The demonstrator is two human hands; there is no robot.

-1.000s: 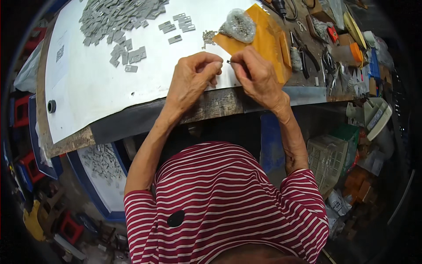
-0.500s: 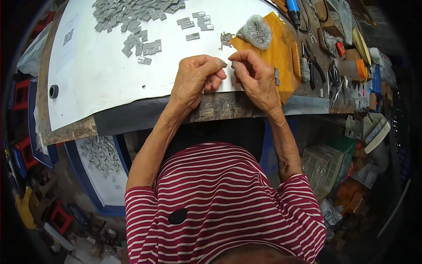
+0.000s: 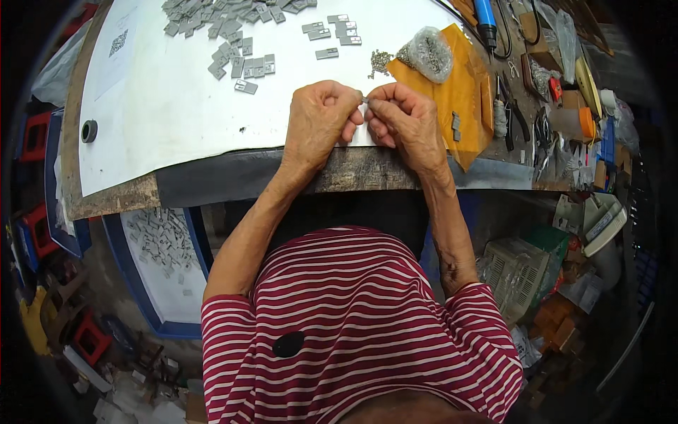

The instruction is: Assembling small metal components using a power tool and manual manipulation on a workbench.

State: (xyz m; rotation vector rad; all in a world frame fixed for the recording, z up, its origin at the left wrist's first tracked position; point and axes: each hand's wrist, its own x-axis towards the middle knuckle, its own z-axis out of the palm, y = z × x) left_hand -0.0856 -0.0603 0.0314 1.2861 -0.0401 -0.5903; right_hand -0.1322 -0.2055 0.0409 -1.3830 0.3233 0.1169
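The left hand (image 3: 321, 124) and right hand (image 3: 406, 124) are held fingertip to fingertip above the near edge of the worktop (image 3: 212, 184), both pinched shut on a tiny metal part (image 3: 364, 99) between them. A white sheet (image 3: 176, 106) is spread beneath, strewn with grey pieces (image 3: 240, 42); a blue tray (image 3: 159, 272) is seen below on the left.

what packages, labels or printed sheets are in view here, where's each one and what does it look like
Clear plastic bag: on the bench beyond the right hand, rounded, full of small grey bits.
Yellow envelope: flat under the bag, right of the white sheet.
White sheet: large, covers the bench; a small square printed code mark near its far left corner.
Beige boxy case: low right, ribbed.
No screens visible.
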